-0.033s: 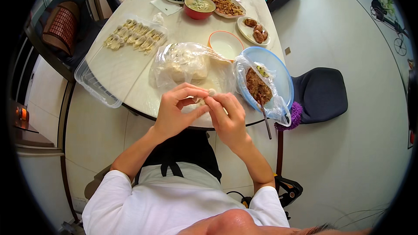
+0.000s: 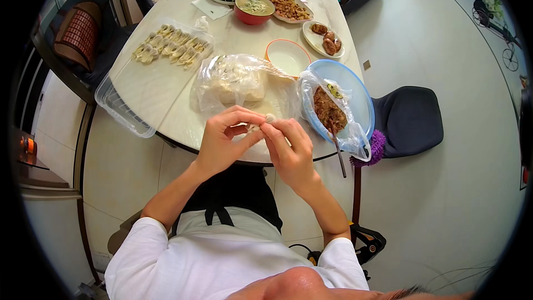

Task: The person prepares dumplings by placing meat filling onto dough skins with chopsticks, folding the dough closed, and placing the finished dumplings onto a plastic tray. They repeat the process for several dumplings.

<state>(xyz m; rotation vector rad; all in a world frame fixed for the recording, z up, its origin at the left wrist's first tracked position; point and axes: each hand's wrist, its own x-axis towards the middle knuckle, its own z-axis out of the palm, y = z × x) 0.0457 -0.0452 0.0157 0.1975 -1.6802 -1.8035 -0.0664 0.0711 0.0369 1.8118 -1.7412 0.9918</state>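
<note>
Between my two hands, at the near edge of the table, is a small pale wonton, mostly hidden by my fingers. My left hand pinches it from the left with thumb and fingertips. On the other side, my right hand presses it with closed fingertips. Just beyond them lies a clear plastic bag with a stack of pale wrappers inside. Right of my hands, a blue basin holds a bag of brown minced filling, with dark chopsticks leaning out over its rim.
Folded wontons sit in rows at the left, near a clear plastic container jutting past the table edge. Beyond the bag stand an orange-rimmed bowl, a red soup bowl and several dishes. A dark chair is at the right.
My left thumb has shifted up slightly against the wonton. Everything else looks the same.
</note>
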